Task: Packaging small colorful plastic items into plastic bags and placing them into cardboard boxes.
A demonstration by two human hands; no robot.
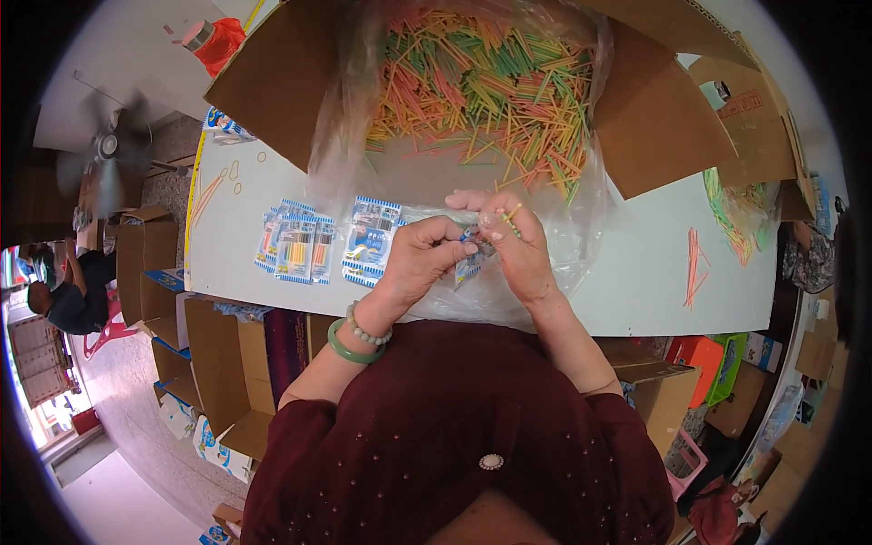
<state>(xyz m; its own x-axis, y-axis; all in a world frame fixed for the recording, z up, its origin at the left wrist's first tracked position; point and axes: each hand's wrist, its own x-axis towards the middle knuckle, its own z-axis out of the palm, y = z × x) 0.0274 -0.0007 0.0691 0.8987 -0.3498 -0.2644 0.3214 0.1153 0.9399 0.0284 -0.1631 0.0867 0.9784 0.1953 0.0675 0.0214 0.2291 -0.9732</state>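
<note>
My left hand (420, 262) is closed in a pinch on the edge of a small blue-and-silver plastic packet (468, 271). A jade bangle and a beaded bracelet circle that wrist. Right beside it, my right hand (522, 250) is curled, with a few thin coloured sticks (512, 214) between its fingers; its fingertips meet the packet's top. The fingers hide much of the packet. To the left lie a stack of flat blue-and-white packets (371, 241) and a group of packets with coloured sticks showing through (295, 247).
Beyond my hands a cardboard box (658, 118) lies open, its clear liner spilling many coloured sticks (490, 86). Loose pink sticks (695, 268) and a bag of sticks (740, 213) are on the right. Rubber bands (234, 170) lie left. Boxes (232, 372) stand below the table.
</note>
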